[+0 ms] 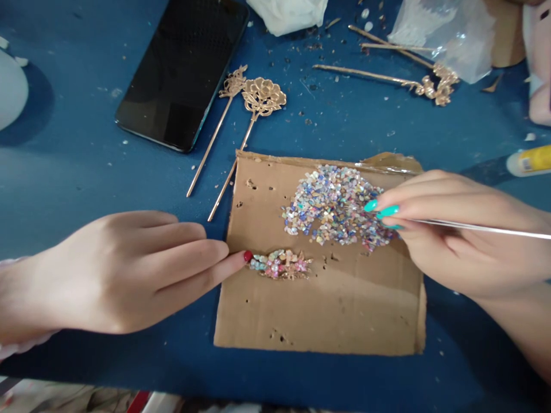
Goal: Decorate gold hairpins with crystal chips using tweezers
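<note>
My left hand (129,269) reaches in from the left, its fingers bent and close together. A red-nailed fingertip presses on the left end of a small beaded ornament (279,265) with pink flowers, pale blue beads and gold sprigs. That ornament lies on a piece of brown cardboard (318,315). In a pinch between teal-nailed fingertips, my right hand (456,229) holds slim silvery tweezers (486,226). Their tip is hard to make out; it points into a pile of multicoloured shell chips (336,206) on the cardboard's upper part.
Two gold flower hairpins (263,97) lie behind the cardboard, one shaft reaching its left edge. A black phone (183,69) rests beside them. More gold hairpins (434,86) and a clear plastic bag (447,34) are at the back right. A yellow-labelled tube (534,159) lies right.
</note>
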{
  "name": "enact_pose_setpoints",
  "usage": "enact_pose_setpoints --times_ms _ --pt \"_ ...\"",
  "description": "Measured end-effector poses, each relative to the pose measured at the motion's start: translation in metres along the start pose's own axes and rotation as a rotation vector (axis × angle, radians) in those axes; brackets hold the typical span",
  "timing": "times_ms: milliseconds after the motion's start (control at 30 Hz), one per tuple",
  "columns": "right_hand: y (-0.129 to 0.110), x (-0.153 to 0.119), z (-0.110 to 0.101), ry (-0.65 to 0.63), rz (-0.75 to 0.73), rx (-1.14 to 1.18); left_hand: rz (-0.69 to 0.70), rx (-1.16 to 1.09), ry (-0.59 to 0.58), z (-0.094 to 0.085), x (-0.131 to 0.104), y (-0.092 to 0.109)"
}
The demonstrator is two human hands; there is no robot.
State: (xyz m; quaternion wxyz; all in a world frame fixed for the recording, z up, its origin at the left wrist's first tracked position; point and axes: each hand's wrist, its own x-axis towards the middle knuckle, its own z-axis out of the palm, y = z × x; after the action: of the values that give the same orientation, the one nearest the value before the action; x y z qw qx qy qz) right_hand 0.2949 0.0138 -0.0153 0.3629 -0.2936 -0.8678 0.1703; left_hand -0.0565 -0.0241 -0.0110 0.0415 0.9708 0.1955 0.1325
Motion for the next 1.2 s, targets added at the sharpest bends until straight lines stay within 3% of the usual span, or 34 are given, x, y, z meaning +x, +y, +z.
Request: enact_pose_setpoints --times_ms 500,1000,1200 --pt "0.0005 0.0012 0.0000 -0.019 -0.003 0.003 -0.009 0.012 0.008 -0.0010 -0.0008 0.0009" --pt "0.0019 -0.0029 -0.0009 -0.023 0.131 0.088 -0.023 -0.005 0.007 -0.0006 0.0038 0.0007" --pt "0.0024 -0.0027 0.0009 -0.006 0.117 0.078 -0.014 0.000 0.008 -0.0022 0.0027 0.0004"
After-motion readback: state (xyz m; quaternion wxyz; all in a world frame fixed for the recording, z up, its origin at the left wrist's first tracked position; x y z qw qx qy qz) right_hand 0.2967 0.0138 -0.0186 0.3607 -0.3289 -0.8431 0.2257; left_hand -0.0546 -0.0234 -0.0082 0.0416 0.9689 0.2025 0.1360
